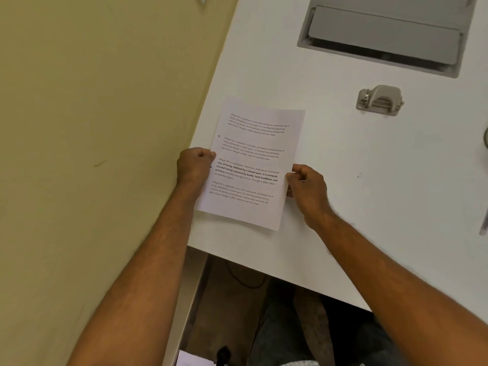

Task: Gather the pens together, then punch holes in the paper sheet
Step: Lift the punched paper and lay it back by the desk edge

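A white paper sheet point(253, 165) with several printed paragraphs lies near the left edge of the white desk. One punched hole shows on its left margin. My left hand point(194, 167) pinches the sheet's left edge and my right hand point(307, 188) pinches its right edge. A grey hole punch point(379, 100) stands on the desk up and to the right of the sheet, apart from both hands. A thin object at the right frame edge point(483, 223) may be a pen; it is cut off.
The white desk point(356, 159) ends at its left edge beside a yellow-green wall point(92, 128). A grey cable hatch point(383, 35) is set into the desk at the back. A dark rounded object point(486, 137) shows at the right edge. My legs are below the desk's front edge.
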